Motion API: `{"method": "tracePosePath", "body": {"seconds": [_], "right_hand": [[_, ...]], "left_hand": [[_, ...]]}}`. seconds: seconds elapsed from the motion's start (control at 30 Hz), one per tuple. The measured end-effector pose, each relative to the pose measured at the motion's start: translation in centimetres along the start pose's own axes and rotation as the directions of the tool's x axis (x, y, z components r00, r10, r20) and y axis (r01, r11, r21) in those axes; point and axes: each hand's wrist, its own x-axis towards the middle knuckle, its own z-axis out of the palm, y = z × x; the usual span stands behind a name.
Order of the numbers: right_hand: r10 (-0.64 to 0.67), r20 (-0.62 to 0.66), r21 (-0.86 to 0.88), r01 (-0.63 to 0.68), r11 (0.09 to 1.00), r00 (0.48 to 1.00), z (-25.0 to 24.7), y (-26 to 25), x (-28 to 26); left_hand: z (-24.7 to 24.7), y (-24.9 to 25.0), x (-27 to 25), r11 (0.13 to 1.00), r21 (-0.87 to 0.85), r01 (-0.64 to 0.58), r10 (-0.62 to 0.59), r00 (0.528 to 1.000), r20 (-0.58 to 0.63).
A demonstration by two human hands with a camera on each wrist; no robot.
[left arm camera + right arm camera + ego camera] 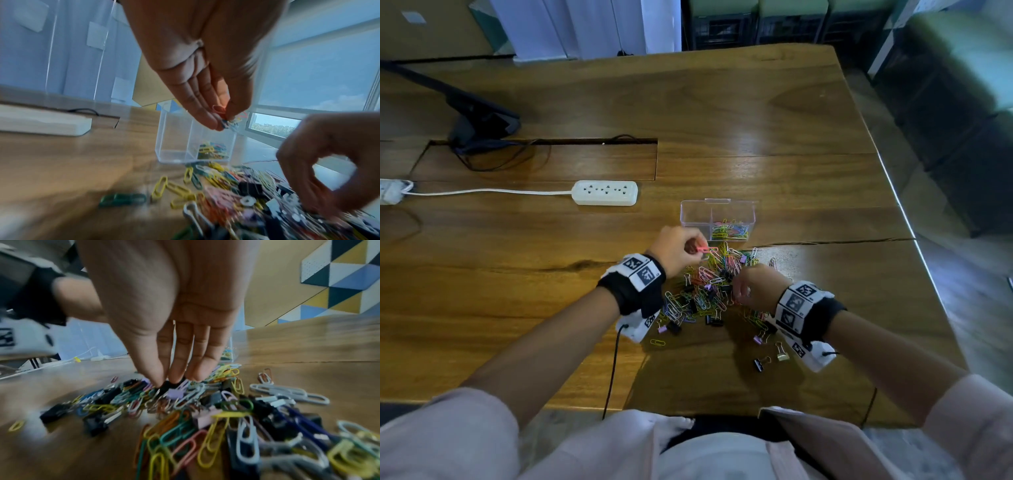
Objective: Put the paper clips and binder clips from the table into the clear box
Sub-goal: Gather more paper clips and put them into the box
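Observation:
A heap of coloured paper clips and small binder clips [705, 291] lies on the wooden table just in front of the clear box [695, 214]. The box has two compartments; its right one holds paper clips [729, 231], its left one looks bare. My left hand [697, 248] hovers near the box's front edge and pinches a few paper clips [228, 121], one of them pink. My right hand [168, 382] points down into the heap [205, 410], thumb and fingertips closing on a black binder clip [167, 387].
A white power strip [604, 193] lies left of the box, its cord running left. A black monitor stand [482, 126] and a cable slot sit further back. Stray binder clips [770, 359] lie near the front. The table edge [900, 205] runs along the right.

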Motion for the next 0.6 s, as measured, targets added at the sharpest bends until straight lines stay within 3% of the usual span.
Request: {"method": "tracePosePath", "body": {"seconds": [0.13, 0.27, 0.6], "right_hand": [[0.059, 0.075, -0.016, -0.058, 0.998, 0.995, 0.8, 0.4, -1.0], [0.203, 0.143, -0.117, -0.187, 0.975, 0.969, 1.0, 0.3, -2.0], [0.344, 0.111, -0.205, -0.318, 0.926, 0.932, 2.0, -0.4, -2.3]], "left_hand": [[-1.9, 1.3, 2.2, 0.996, 0.081, -0.022, 0.027, 0.998, -0.057], [-3.1, 2.3, 4.4, 0.993, 0.103, -0.052, 0.063, 0.993, -0.102], [-1.9, 4.2, 7.8, 0.990, 0.133, -0.052, 0.065, 0.993, -0.096]]}}
